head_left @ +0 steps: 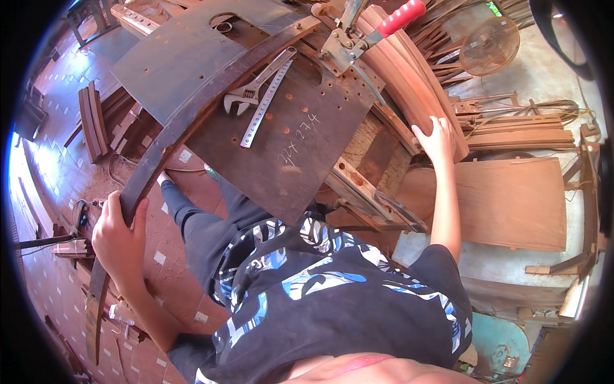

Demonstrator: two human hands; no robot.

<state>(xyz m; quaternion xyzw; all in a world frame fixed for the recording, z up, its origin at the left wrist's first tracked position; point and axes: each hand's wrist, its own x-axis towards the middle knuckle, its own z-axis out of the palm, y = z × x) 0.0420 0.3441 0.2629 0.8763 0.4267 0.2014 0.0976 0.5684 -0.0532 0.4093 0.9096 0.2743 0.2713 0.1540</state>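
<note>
My left hand point(119, 240) is closed round the lower left part of a long, dark curved wooden strip point(167, 137). The strip arcs up and right across a dark flat board point(300, 137). On the board, an adjustable wrench point(251, 93) lies beside a short white ruler point(265, 105), near some chalk marks. My right hand point(440, 142) curls over the near end of thick curved wooden pieces point(412, 80), thumb apart from the fingers. A metal toggle clamp point(342, 51) with a red handle point(401, 17) stands at the pieces' far end.
Stacked wooden slats point(521, 133) and a broad brown panel point(508, 205) lie at the right. A round mesh-like disc point(489, 46) stands behind them. More curved wood point(93, 121) sits on the tiled floor at left. A teal seat-like piece point(502, 342) is at lower right.
</note>
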